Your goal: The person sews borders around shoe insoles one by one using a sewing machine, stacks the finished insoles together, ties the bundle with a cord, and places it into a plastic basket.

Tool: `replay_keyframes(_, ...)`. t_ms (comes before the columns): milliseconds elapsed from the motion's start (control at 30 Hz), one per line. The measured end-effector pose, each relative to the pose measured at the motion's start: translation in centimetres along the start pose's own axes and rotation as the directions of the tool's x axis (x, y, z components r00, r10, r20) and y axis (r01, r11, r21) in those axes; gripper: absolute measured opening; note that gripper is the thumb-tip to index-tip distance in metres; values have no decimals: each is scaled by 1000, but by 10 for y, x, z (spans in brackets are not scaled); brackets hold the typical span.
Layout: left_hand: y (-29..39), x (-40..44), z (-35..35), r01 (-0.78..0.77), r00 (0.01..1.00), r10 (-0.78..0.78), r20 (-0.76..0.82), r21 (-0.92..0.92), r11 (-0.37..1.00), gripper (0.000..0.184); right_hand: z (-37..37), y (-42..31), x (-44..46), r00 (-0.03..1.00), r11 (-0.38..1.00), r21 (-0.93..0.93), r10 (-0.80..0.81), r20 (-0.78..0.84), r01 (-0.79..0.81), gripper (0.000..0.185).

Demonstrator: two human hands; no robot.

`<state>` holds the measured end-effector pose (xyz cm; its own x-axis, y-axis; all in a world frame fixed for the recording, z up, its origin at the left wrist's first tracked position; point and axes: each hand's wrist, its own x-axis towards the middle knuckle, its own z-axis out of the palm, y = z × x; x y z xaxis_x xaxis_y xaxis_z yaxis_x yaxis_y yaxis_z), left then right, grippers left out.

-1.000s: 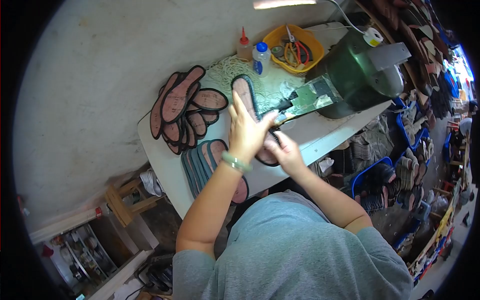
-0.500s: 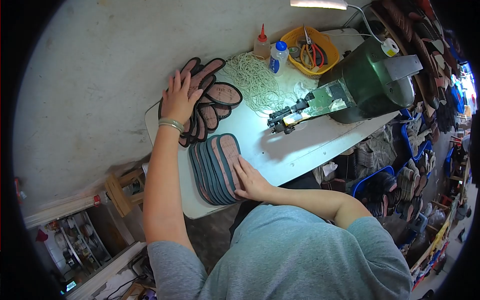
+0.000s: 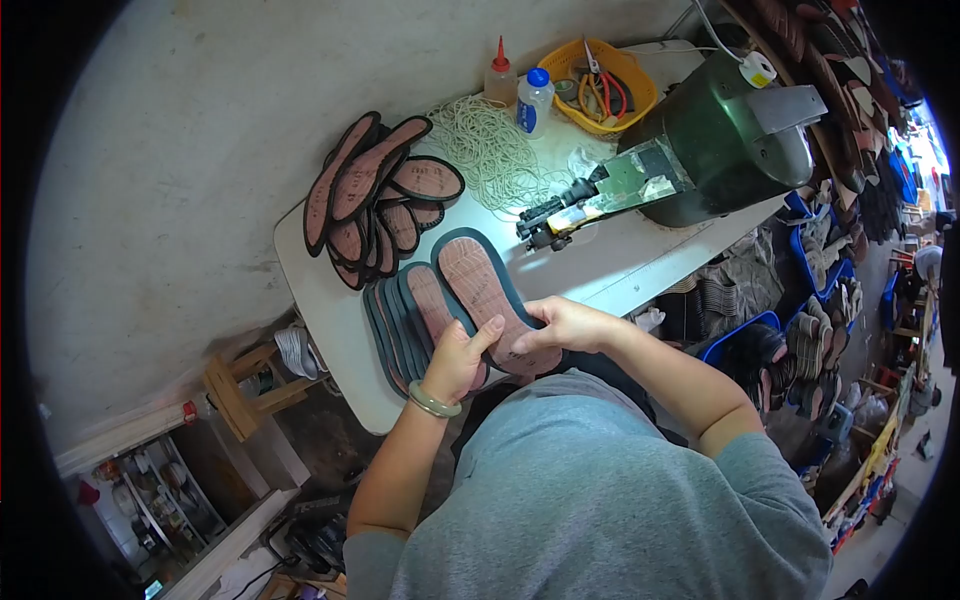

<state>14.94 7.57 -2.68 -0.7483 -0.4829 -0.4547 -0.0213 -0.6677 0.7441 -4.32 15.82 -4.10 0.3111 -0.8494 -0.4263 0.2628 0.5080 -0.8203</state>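
Observation:
A shoe sole (image 3: 472, 272), pinkish-brown on top with a dark green-grey rim, is raised off the stack and tilted toward me. My left hand (image 3: 460, 362), with a bangle on its wrist, is closed on the sole's near left edge, thumb on top. On the opposite edge, my right hand (image 3: 572, 328) grips the same sole with its thumb over the upper face. Just left of it, a row of overlapping similar soles (image 3: 392, 318) lies on the table, partly hidden by my left hand. Farther back is a loose pile of black-edged soles (image 3: 362, 190).
A green sewing machine (image 3: 715, 150) stands on the white table (image 3: 600, 280) at right. Tangled pale cord (image 3: 485, 150), a red-tipped bottle (image 3: 500, 80), a blue-capped bottle (image 3: 535, 102) and a yellow basket (image 3: 640, 95) of tools sit behind. A wooden stool (image 3: 235, 400) is at left.
My left hand has come from the black-edged pile down to the stack and taken hold of a sole. My right hand now grips that sole too, and it has been lifted and shifted right.

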Motion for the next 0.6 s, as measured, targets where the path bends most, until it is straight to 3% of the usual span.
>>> replay_keyframes(33,-2,2,4,-5,999,7,-41,44,999,26,5,4,0,997,1000,-6,9,-75,-10,40)
replay_keyframes(133,-19,15,11,-80,986,103,-133,167,983,25,17,5,-6,942,927,-375,-109,-317,-19,43)
replay_keyframes(200,-20,21,23,-93,976,113,-185,112,989,27,29,9,-14,810,715,-699,-431,-399,36,45)
replay_keyframes(233,-15,24,30,-104,970,120,-211,85,991,28,31,7,-17,717,561,-827,-585,-380,19,47)
replay_keyframes(267,-8,26,32,-35,978,51,-202,85,996,27,29,4,-20,677,493,-869,-655,-335,47,50)
replay_keyframes(400,10,45,49,-45,971,18,-239,-109,993,25,18,-20,-30,660,293,-956,-717,-225,-9,52)
replay_keyframes(467,19,59,59,-180,952,165,-259,-35,983,26,0,-30,-27,627,240,-971,-758,-178,15,53)
replay_keyframes(500,23,68,63,-249,934,240,-266,0,969,26,-9,-36,-26,579,276,-960,-790,-203,40,49)
replay_keyframes(567,23,94,64,-403,813,521,-261,393,826,26,-38,-41,-23,540,332,-937,-811,-226,107,42)
replay_keyframes(600,15,112,59,-441,740,633,-225,548,711,27,-46,-44,-23,561,440,-892,-765,-316,98,36)
